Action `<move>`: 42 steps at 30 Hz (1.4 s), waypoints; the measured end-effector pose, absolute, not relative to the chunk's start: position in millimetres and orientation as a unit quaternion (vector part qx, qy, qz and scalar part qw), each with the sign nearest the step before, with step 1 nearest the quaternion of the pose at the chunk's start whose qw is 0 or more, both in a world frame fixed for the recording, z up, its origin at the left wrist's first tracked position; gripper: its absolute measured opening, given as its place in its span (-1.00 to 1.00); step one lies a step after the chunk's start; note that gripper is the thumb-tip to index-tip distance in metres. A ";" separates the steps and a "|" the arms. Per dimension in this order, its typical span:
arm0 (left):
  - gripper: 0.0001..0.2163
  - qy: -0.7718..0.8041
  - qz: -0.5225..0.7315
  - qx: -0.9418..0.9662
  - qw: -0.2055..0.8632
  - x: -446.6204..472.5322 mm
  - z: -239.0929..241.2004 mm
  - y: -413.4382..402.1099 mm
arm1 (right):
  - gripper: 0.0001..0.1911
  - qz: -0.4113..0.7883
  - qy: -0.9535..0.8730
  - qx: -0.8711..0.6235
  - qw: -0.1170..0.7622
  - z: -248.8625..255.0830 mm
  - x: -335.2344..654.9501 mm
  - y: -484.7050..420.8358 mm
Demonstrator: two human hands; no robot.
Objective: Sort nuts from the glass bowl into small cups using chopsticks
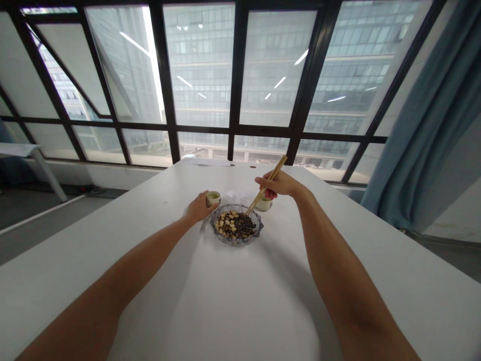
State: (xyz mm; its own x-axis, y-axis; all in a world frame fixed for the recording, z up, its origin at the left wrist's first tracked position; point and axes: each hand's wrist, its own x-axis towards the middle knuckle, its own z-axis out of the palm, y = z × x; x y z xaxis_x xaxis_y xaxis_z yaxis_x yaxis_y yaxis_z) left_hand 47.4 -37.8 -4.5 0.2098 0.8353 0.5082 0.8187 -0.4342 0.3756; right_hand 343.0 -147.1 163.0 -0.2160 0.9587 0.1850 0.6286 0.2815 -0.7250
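Observation:
My right hand (pixel 277 184) is closed around a pair of wooden chopsticks (pixel 278 166), held slanting. Their tips reach down to the far right part of a clear glass bowl (pixel 236 242) with a scalloped rim. Inside it, pale shelled-looking nuts (pixel 227 220) lie mostly on the left and dark seeds (pixel 246 226) mostly on the right. My left hand (pixel 199 206) is wrapped about the left side of a small cup (pixel 213 196) behind the bowl's left edge. Another small cup (pixel 264 204) stands beyond the bowl on the right, partly under my right hand. Whether the tips pinch anything is too small to tell.
Everything stands on a long white table (pixel 240 296). Crumpled white tissue or plastic (pixel 235 197) lies between the cups. A flat white sheet (pixel 208 162) rests at the far end, before large windows. A blue curtain (pixel 417 135) hangs at right; another table (pixel 18 149) is at left.

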 end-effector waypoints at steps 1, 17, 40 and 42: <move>-0.34 0.531 0.336 0.778 0.013 47.4 -4.4 -37.8 | -0.52 0.260 -0.734 -0.542 0.317 163.0 343.0 -147.2; -0.33 0.534 0.331 0.778 0.012 48.2 -4.2 -38.6 | -0.41 0.163 -0.704 -0.548 0.421 167.6 376.4 -147.1; -0.33 0.534 0.327 0.779 0.016 45.9 -4.5 -36.5 | -0.37 0.103 -0.651 -0.604 0.448 156.0 393.3 -135.5; -0.32 0.532 0.326 0.781 0.018 46.0 -4.8 -36.3 | -0.30 0.142 -0.651 -0.585 0.462 160.6 387.5 -139.2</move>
